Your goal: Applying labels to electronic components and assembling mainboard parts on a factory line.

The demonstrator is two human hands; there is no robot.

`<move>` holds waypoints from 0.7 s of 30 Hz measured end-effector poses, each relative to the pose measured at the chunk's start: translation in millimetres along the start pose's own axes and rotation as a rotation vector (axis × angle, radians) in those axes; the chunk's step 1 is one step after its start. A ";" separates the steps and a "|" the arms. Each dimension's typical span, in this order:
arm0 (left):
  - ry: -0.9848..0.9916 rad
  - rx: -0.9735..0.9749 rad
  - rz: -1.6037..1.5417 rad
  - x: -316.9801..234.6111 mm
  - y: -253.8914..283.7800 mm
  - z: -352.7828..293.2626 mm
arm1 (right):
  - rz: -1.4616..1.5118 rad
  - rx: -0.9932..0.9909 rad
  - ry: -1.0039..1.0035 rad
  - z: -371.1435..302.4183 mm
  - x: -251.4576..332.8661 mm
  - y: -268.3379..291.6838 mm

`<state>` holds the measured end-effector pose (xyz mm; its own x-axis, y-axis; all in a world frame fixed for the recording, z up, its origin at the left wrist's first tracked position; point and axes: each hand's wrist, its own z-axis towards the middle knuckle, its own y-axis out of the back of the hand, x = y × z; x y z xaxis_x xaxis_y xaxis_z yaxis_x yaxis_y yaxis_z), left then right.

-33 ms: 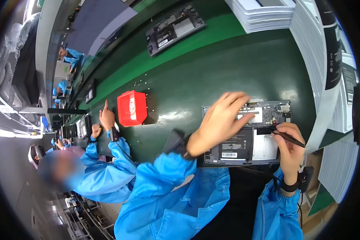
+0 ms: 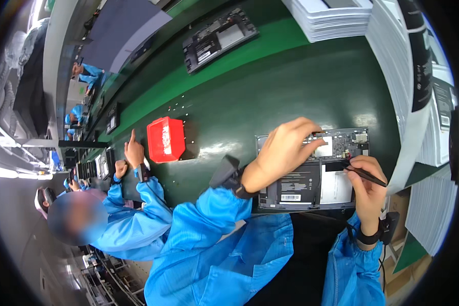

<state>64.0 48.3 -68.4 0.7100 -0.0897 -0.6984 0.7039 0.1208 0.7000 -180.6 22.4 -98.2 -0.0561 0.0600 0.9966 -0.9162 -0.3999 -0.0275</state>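
Observation:
An opened laptop base lies before me, its circuit board along the far side and a black battery on the near side. Over the board hovers my left hand, its fingers curved and the thumb apart from them. It hides the board's left part. My right hand pinches black tweezers at the base's right side. Their tip points at small coloured wires beside a silver plate. Whether the tip touches anything I cannot tell.
Left of the base stands a red tray with small white bits, some scattered around it. Another opened laptop base lies at the back. Stacked white sheets line the right. At left, a co-worker's hand rests near the tray.
My left hand's fingertips and thumb have drawn closer together above the board. My right hand and the tweezers keep nearly the same place. The whole view has shifted slightly.

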 end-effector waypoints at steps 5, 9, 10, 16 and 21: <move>-0.036 -0.036 0.050 1.9 -13.3 -8.6 | -0.019 -0.055 -0.065 1.0 7.4 -5.6; -0.106 0.003 0.104 3.0 -18.5 -10.9 | -0.107 -0.046 -0.032 14.3 16.6 -21.3; -0.093 0.004 0.100 1.9 -20.0 -10.6 | -0.108 -0.038 -0.042 17.3 14.4 -22.1; -0.101 -0.068 0.070 7.6 -19.1 -17.3 | 0.020 -0.097 -0.186 23.4 -0.4 -34.4; -0.210 -0.097 0.159 13.2 -18.1 -20.7 | -0.113 -0.097 -0.166 27.0 -0.5 -42.1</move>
<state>60.2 65.5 -93.4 0.8076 -0.2635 -0.5275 0.5848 0.2427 0.7740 -131.3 14.5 -95.5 0.1077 -0.0553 0.9926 -0.9471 -0.3093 0.0855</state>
